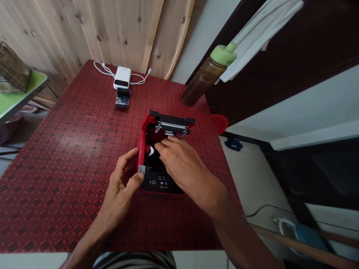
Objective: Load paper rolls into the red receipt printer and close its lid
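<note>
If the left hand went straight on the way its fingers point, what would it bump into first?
Most likely the red side of the machine. The left hand is right beside it, its thumb seemingly at the gray corner; any remaining gap is hard to judge.

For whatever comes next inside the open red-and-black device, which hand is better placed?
Probably the right hand: its fingers are already inside the red-and-black device. The left hand is outside, its thumb at the near left corner, seemingly steadying it.
</note>
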